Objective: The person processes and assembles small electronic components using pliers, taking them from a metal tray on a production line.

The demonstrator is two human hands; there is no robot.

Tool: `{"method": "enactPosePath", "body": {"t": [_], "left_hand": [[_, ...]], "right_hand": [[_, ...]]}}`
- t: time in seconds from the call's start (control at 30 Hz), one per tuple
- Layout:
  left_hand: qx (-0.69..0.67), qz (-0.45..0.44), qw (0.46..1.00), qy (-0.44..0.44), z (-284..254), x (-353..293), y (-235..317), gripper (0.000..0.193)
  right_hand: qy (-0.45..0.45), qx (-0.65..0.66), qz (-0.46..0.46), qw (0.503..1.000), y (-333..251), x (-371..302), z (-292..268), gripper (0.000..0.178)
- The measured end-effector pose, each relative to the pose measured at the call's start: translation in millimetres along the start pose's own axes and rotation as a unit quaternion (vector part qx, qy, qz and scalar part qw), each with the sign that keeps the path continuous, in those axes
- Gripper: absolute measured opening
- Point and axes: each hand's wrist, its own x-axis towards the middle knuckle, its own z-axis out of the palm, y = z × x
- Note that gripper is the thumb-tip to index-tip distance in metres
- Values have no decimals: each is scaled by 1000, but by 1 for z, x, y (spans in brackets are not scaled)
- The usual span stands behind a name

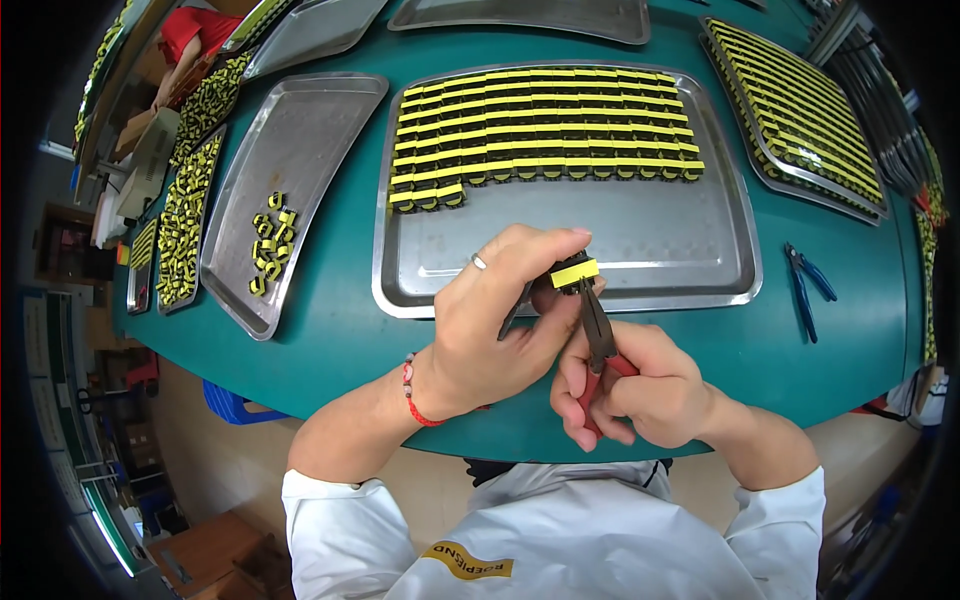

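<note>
Between the fingers and thumb of my left hand (490, 305) is a small black part with a yellow band (575, 273), probably a wound coil or transformer. My right hand (640, 388) is closed round the red handles of long-nose pliers (598, 335). The pliers' dark tips reach up to the lower side of the part; whether they touch or pinch it I cannot tell. Both hands are over the near edge of a metal tray (560, 296), where similar black and yellow parts (545, 125) stand in neat rows at the far side, with a short row at the left.
To the left, another metal tray (330, 125) carries several loose yellow and black pieces (270, 245). Blue-handled cutters (805, 290) lie at right on the green table (690, 390). A full tray of parts (795, 115) stands far right. At far left another person's arm (180, 75) shows.
</note>
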Motion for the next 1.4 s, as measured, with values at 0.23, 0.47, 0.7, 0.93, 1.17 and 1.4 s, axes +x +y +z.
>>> {"method": "enactPosePath", "body": {"t": [0.23, 0.47, 0.7, 0.93, 1.17, 1.4], "left_hand": [[-11, -67, 998, -14, -2, 1, 9, 38], [25, -42, 999, -18, -5, 5, 8, 39], [-19, -164, 986, -15, -2, -2, 10, 33], [22, -121, 992, 2, -1, -2, 7, 33], [31, -75, 997, 17, -1, -4, 3, 36], [8, -27, 1000, 6, -1, -1, 4, 41]], "right_hand": [[33, 61, -1, 998, 6, 0, 8, 31], [26, 74, 1, 997, 1, 1, 5, 32], [3, 36, 13, 999, 4, 4, -2, 35], [-64, 46, 25, 997, -1, 3, -4, 38], [-61, 36, 42, 997, -5, 2, -5, 37], [-10, -21, 32, 999, -7, 0, -5, 32]]}}
